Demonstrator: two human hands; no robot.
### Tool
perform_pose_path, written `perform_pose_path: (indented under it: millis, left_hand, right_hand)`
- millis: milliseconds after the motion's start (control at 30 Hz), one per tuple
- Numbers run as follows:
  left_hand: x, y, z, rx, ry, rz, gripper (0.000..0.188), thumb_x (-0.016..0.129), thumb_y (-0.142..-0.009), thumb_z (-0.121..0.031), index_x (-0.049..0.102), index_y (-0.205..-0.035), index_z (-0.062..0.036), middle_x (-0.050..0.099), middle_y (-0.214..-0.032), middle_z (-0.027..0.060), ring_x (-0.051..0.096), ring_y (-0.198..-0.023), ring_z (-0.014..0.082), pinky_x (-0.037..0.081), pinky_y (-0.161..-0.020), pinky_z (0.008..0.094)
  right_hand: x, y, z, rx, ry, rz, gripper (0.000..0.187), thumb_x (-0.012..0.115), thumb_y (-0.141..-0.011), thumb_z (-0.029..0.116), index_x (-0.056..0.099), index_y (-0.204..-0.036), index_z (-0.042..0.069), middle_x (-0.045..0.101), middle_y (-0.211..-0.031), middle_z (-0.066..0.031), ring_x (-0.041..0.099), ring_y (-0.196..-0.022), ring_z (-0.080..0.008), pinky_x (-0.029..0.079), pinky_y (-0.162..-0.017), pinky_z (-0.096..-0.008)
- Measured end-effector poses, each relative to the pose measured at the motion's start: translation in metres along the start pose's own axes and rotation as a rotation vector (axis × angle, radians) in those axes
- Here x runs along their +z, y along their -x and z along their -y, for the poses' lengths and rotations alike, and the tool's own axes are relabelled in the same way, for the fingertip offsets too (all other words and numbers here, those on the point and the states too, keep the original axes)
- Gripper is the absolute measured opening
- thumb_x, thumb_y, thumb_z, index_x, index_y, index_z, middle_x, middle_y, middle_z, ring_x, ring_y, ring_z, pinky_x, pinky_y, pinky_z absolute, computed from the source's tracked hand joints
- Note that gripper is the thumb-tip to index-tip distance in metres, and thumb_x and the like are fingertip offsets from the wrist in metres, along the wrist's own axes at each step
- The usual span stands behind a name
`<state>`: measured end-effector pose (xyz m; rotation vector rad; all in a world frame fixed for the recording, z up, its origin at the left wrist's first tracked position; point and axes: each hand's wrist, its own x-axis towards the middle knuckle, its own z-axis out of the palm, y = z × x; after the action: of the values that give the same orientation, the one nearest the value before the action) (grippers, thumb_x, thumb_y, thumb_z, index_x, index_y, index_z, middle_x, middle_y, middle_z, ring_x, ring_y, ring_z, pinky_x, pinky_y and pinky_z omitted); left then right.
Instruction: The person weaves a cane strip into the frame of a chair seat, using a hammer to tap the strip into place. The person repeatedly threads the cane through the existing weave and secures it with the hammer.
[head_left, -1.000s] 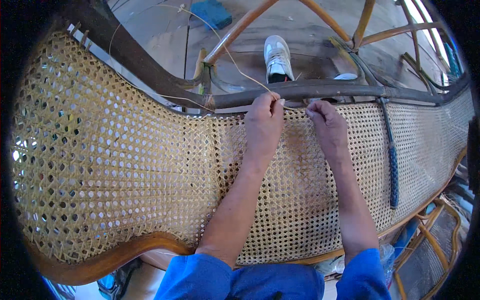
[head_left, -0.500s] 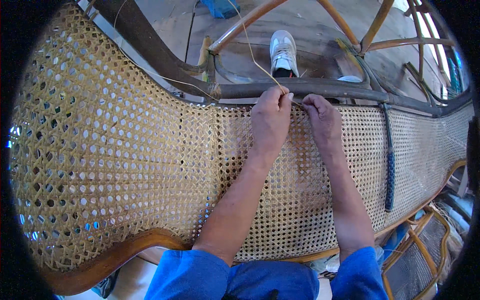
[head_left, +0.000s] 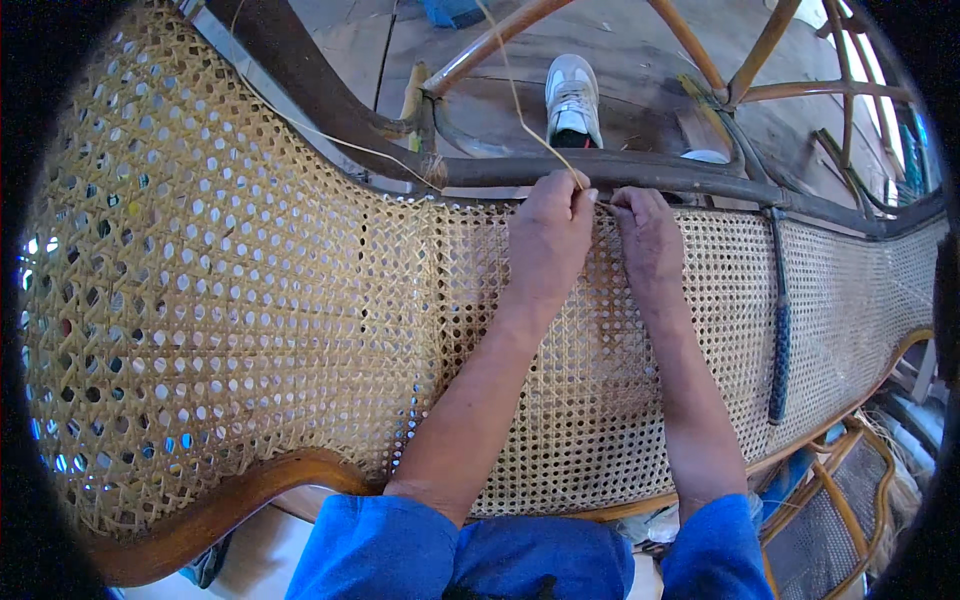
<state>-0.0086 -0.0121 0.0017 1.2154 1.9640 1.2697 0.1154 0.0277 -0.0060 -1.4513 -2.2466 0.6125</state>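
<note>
A woven cane panel (head_left: 580,430) with small open holes stretches across the view, its far edge running along a dark frame rail (head_left: 660,178). At that edge my left hand (head_left: 550,235) pinches a thin pale cane strand (head_left: 518,110), which rises away to the top of the view. Close on its right, my right hand (head_left: 652,235) is closed with its fingertips at the panel edge. What those fingertips grip is hidden. Farther right, a slim tool with a blue patterned handle (head_left: 781,350) lies on the weave, its dark shaft reaching to the rail.
A curved brown wooden edge (head_left: 230,510) borders the panel at the near left. Beyond the rail are wooden struts (head_left: 500,45), a white shoe (head_left: 573,95) on the floor and a blue object (head_left: 452,12). Another framed woven piece (head_left: 820,520) sits at the lower right.
The view has shifted slightly. Both hands stay at the panel edge, slightly closer together, and the left still pinches the strand.
</note>
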Motion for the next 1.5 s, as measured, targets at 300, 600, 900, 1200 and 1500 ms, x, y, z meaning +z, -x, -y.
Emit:
perform_pose_path:
  millis: [300,600,900,1200,1500]
  left_hand:
    - [0.003,0.0,0.006,0.008,-0.02,-0.007,0.011,0.064,-0.08,-0.011,0.06,-0.088,-0.0038,0.063,-0.077,0.0152,0.062,-0.069,0.0303,0.048,-0.063,0.0367]
    - [0.001,0.001,0.003,-0.004,-0.015,0.013,0.01,0.064,-0.081,-0.012,0.062,-0.088,-0.0048,0.063,-0.076,0.0161,0.063,-0.07,0.0322,0.048,-0.063,0.038]
    - [-0.002,0.004,0.001,-0.038,-0.013,0.057,0.012,0.064,-0.081,-0.014,0.064,-0.088,-0.0038,0.064,-0.07,0.0127,0.062,-0.062,0.0185,0.048,-0.06,0.031]
    - [-0.002,0.004,0.0,-0.039,0.037,0.089,0.014,0.066,-0.08,-0.014,0.065,-0.088,-0.0023,0.064,-0.069,0.0109,0.06,-0.06,0.0142,0.048,-0.059,0.0284]
    - [-0.005,0.004,-0.003,-0.087,0.061,0.134,0.014,0.066,-0.08,-0.013,0.065,-0.088,-0.0019,0.065,-0.071,0.0101,0.06,-0.062,0.0134,0.048,-0.061,0.0287]
  right_hand:
    - [0.001,-0.002,0.0,-0.017,0.107,0.052,0.016,0.051,-0.082,0.005,0.059,-0.095,0.006,0.06,-0.09,-0.0139,0.057,-0.087,-0.0328,0.047,-0.074,-0.0412]
    - [-0.001,-0.005,-0.004,-0.03,0.068,0.112,0.018,0.051,-0.082,0.009,0.059,-0.098,0.008,0.059,-0.09,-0.0119,0.058,-0.088,-0.0316,0.048,-0.074,-0.0407]
    - [0.002,-0.004,0.003,0.1,-0.04,-0.022,0.017,0.059,-0.08,0.01,0.061,-0.097,0.008,0.061,-0.093,-0.0098,0.06,-0.088,-0.0292,0.049,-0.075,-0.0364]
    - [0.005,0.003,-0.004,-0.012,-0.057,-0.111,0.019,0.06,-0.081,0.012,0.064,-0.099,0.009,0.063,-0.097,-0.009,0.062,-0.087,-0.0276,0.05,-0.074,-0.0355]
    - [0.004,0.002,-0.005,-0.075,0.06,-0.037,0.019,0.06,-0.078,0.01,0.067,-0.096,0.01,0.062,-0.095,-0.01,0.06,-0.088,-0.0287,0.049,-0.076,-0.0361]
